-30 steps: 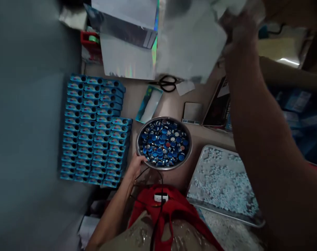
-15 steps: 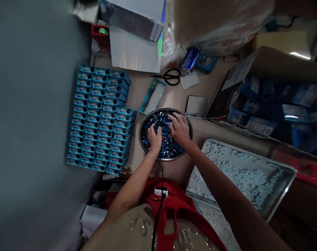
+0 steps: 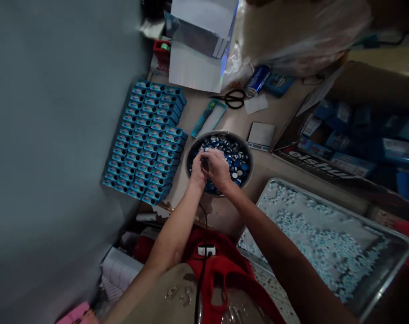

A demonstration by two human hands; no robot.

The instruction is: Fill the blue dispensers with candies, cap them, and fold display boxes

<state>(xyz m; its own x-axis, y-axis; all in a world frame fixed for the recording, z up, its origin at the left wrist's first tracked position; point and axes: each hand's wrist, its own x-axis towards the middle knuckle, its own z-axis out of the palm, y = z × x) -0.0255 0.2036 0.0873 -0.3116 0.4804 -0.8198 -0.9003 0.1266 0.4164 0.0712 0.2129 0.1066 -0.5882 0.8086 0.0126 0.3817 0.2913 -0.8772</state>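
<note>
A round metal bowl [image 3: 250, 173] of small blue and silver round pieces [image 3: 237, 164] stands on the table. Over its left part, my left hand [image 3: 199, 168] and my right hand [image 3: 217, 166] are brought together, fingers curled toward each other. Both are closed around something dark and small between them, which I cannot make out. Left of the bowl stand stacked rows of small blue boxes [image 3: 146, 139].
An open blue box [image 3: 209, 118], black scissors [image 3: 235, 99], a blue can [image 3: 258, 80] and a small scale [image 3: 261, 136] lie behind the bowl. At right are a carton [image 3: 312, 164] of blue packs and a metal tray [image 3: 325, 202] with small pale pieces.
My hands have come together from their spread position over the pieces, fingers now curled. The camera view has shifted, so the stacked boxes and carton appear further right.
</note>
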